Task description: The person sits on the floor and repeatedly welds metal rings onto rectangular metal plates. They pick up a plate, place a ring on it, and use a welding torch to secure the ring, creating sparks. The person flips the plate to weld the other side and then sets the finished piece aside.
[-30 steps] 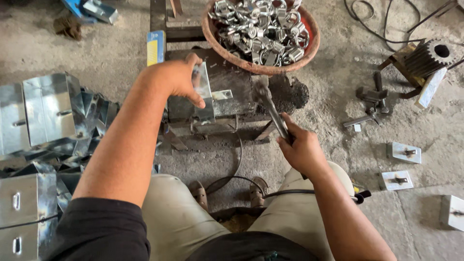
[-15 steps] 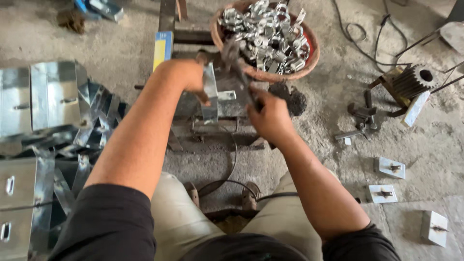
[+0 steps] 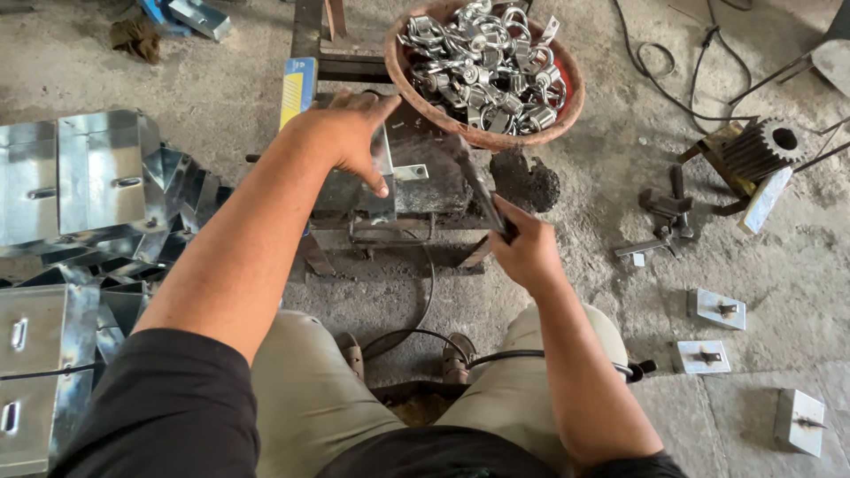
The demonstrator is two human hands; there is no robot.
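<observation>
Left hand [image 3: 347,140]: arm extended forward, palm down, fingers curled in a grip. Right hand [image 3: 524,248]: forearm bent inward, fist closed, knuckles up.

Bowl [image 3: 567,115] of shiny metal rings; steel boxes [image 3: 80,168] stacked left; toothed gear [image 3: 761,149] right.

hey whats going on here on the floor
A person sits over a small, dirty metal block. The left hand steadies a folded sheet-metal bracket upright on it, and the right hand grips a dark metal bar angled over the block. A bowl of shiny metal fittings sits just beyond; galvanised brackets are piled to the left.
</observation>
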